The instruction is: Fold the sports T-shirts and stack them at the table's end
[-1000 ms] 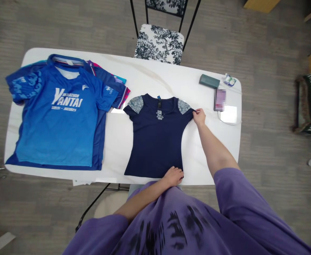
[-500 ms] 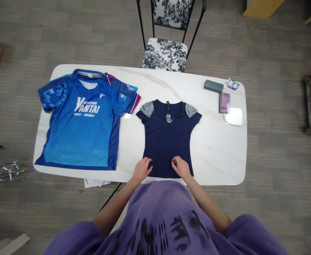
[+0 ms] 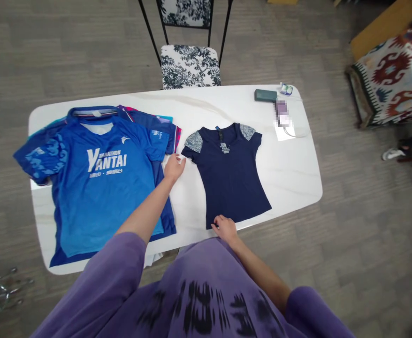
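Navy T-shirt (image 3: 231, 180) lies flat on a white table (image 3: 290, 173), right hand (image 3: 226, 228) touching its near hem, whether pinching cannot be told. Farther up, the left hand (image 3: 174, 167), fingers slightly apart, is just beside a sleeve, near a blue marathon shirt (image 3: 107, 197) atop other garments. Beyond are a possible phone (image 3: 282, 112), obscured, a green case (image 3: 265, 96) and a patterned chair (image 3: 190, 67)

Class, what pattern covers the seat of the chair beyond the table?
The chair seat has dark, tree-like foliage on white, best seen in the head view.
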`<act>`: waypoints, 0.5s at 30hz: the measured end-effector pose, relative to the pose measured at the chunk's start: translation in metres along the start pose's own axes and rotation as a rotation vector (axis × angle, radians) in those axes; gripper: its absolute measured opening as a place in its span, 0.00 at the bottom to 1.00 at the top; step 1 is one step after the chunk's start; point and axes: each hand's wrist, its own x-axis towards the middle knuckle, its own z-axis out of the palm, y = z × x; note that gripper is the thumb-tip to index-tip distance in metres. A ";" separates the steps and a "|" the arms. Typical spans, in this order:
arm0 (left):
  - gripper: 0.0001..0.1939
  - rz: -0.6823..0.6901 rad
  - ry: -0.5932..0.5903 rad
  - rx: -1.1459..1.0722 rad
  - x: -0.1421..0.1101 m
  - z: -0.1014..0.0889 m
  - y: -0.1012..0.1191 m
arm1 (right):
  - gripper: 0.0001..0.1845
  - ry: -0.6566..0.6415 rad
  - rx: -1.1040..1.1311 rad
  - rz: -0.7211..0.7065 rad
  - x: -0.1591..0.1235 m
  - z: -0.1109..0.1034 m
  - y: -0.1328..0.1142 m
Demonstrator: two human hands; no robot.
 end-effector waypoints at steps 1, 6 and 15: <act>0.21 -0.048 0.014 0.007 0.022 -0.004 0.000 | 0.10 0.000 0.002 0.021 0.002 0.009 -0.013; 0.18 -0.162 0.012 0.048 0.068 0.002 0.003 | 0.13 0.005 -0.004 0.159 0.009 0.034 -0.043; 0.08 -0.120 0.008 0.064 0.064 0.005 0.004 | 0.05 0.013 -0.006 0.198 -0.001 0.046 -0.046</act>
